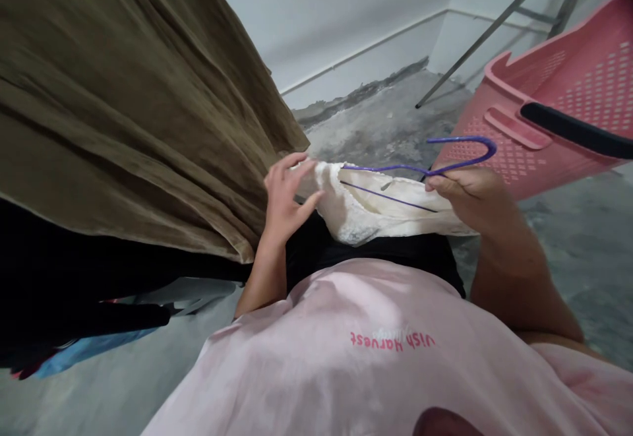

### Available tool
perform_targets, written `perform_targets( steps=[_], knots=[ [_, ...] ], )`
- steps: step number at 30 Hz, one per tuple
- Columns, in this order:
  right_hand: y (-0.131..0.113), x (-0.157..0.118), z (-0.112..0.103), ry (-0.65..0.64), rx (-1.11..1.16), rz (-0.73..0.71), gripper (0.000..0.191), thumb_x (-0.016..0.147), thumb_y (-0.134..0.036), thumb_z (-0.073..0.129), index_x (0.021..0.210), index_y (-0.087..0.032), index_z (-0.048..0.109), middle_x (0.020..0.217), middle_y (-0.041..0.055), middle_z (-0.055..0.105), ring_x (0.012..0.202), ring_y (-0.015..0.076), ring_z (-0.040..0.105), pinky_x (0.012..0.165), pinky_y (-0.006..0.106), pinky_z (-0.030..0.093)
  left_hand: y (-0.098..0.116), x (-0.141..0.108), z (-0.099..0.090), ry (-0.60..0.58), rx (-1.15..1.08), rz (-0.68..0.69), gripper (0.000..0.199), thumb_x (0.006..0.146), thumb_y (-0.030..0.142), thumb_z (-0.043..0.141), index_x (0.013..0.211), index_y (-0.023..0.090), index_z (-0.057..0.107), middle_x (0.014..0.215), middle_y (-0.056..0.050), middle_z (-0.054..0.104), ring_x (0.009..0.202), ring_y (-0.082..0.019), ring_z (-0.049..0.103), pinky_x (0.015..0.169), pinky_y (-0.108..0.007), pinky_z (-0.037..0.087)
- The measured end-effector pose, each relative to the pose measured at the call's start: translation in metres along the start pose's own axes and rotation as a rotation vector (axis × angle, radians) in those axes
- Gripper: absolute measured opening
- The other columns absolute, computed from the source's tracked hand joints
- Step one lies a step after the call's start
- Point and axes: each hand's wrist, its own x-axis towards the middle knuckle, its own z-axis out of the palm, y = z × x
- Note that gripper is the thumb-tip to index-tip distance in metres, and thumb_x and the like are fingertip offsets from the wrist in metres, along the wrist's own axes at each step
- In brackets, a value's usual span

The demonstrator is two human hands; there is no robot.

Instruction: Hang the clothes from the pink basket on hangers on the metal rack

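Head view, hands (284, 195) (467, 188) gripping white garment (376, 215), purple hanger (445, 159), basket (554, 99) just right

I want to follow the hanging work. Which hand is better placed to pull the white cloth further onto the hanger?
Probably the left hand: it already grips the white cloth edge. The right hand holds the purple hanger near its hook.

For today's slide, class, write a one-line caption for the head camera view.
Left hand grips a white lace garment while right hand holds its purple wire hanger, beside a pink laundry basket.
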Motion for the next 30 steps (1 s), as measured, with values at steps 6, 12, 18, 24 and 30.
perform_targets(
  steps=[6,12,18,24,30],
  knots=[
    [-0.008,0.009,0.003,-0.074,-0.030,0.000,0.037,0.085,-0.043,0.044,0.058,-0.020,0.053,0.065,0.0055,0.060,0.071,0.0198,0.058,0.068,0.032,0.040,-0.015,-0.012,0.018,0.221,0.098,-0.135,0.048,0.094,0.048,0.058,0.134,0.021,0.054,0.133,-0.012,0.057,0.126,-0.027,0.050,0.107,-0.043,0.037],
    [-0.010,0.005,0.013,-0.037,0.014,-0.223,0.038,0.094,-0.046,0.044,0.075,-0.020,0.066,0.087,0.0072,0.072,0.084,0.0237,0.066,0.075,0.035,0.048,-0.009,-0.010,0.036,-0.034,0.150,-0.075,0.026,0.102,0.037,0.047,0.107,0.025,0.070,0.097,-0.004,0.072,0.097,-0.021,0.063,0.097,-0.041,0.034],
    [0.001,0.008,-0.002,0.091,-0.095,-0.229,0.048,0.090,-0.042,0.058,0.133,-0.021,0.059,0.130,0.0116,0.063,0.120,0.0298,0.058,0.107,0.045,0.041,-0.036,-0.003,0.019,0.341,0.107,-0.262,0.023,0.098,0.033,0.049,0.092,0.020,0.068,0.087,-0.003,0.067,0.088,-0.020,0.061,0.091,-0.035,0.040],
    [0.019,0.006,-0.022,-0.081,0.005,0.097,0.021,0.084,-0.040,0.061,0.088,-0.019,0.063,0.089,0.0087,0.067,0.083,0.0219,0.061,0.077,0.034,0.046,-0.051,0.010,0.010,0.440,0.007,-0.279,0.015,0.093,0.031,0.057,0.091,0.020,0.066,0.086,-0.001,0.065,0.089,-0.019,0.062,0.095,-0.036,0.042],
    [-0.002,-0.028,-0.026,-0.159,0.764,0.330,0.025,0.069,-0.042,0.069,0.082,-0.024,0.057,0.064,0.0029,0.058,0.046,0.0186,0.052,0.043,0.031,0.036,-0.053,0.017,0.029,0.452,-0.074,-0.318,0.053,0.093,0.051,0.056,0.136,0.021,0.048,0.145,-0.015,0.045,0.142,-0.028,0.035,0.119,-0.045,0.025]
  ],
)
